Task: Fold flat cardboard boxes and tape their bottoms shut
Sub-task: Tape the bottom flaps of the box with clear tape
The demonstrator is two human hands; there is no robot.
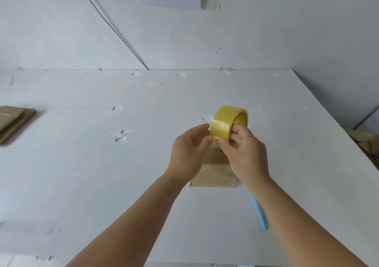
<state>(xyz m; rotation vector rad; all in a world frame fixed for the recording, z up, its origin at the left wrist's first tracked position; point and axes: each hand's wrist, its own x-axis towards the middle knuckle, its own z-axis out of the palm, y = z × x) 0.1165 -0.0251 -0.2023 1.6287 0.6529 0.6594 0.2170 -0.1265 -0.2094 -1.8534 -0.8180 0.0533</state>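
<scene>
A yellowish roll of clear tape (226, 119) is held up above the white table (102, 164). My right hand (246, 154) grips the roll, fingers curled through and around it. My left hand (188, 151) pinches at the tape's loose end on the roll's near edge. Below the hands a small folded cardboard box (215, 176) stands on the table, partly hidden by my wrists, with shiny tape across its top face.
A stack of flat cardboard pieces (14, 121) lies at the table's left edge. A light blue handled tool (261, 215) lies on the table under my right forearm. More cardboard (367, 141) sits beyond the right edge. A white wall rises behind.
</scene>
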